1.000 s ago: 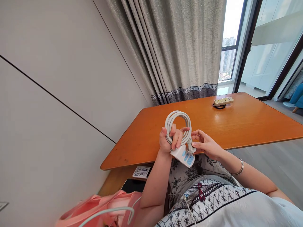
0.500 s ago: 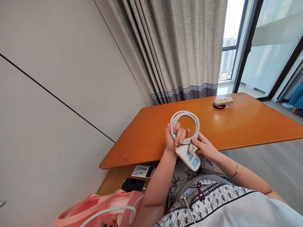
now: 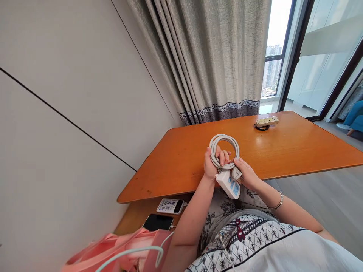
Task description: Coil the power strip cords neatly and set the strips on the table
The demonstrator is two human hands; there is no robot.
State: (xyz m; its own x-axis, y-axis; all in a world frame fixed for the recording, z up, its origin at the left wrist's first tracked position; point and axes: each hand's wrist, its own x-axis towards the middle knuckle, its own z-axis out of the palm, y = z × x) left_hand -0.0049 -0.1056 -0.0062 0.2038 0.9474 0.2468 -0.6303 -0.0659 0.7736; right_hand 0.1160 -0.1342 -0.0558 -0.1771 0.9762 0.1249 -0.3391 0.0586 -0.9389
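Left hand [image 3: 212, 166] is clenched around a coiled white cable [image 3: 224, 150], with the loop sticking up above the fingers. The right hand [image 3: 247, 174] pinches the plug end right beside it, and the white power strip [image 3: 228, 183] hangs just under both hands, over the near edge of the orange tabletop [image 3: 283, 151]. A beige power strip [image 3: 267, 121] sits at the far edge, and two phones [image 3: 171, 206] lie lower down on the left.

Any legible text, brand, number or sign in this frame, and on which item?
Nothing legible.
White label on the device lying below the table edge: dark print and a code pattern, too small to read.
Power strip, coiled cable gripped by left hand, touched by right hand: blue socket panels, no readable marking.
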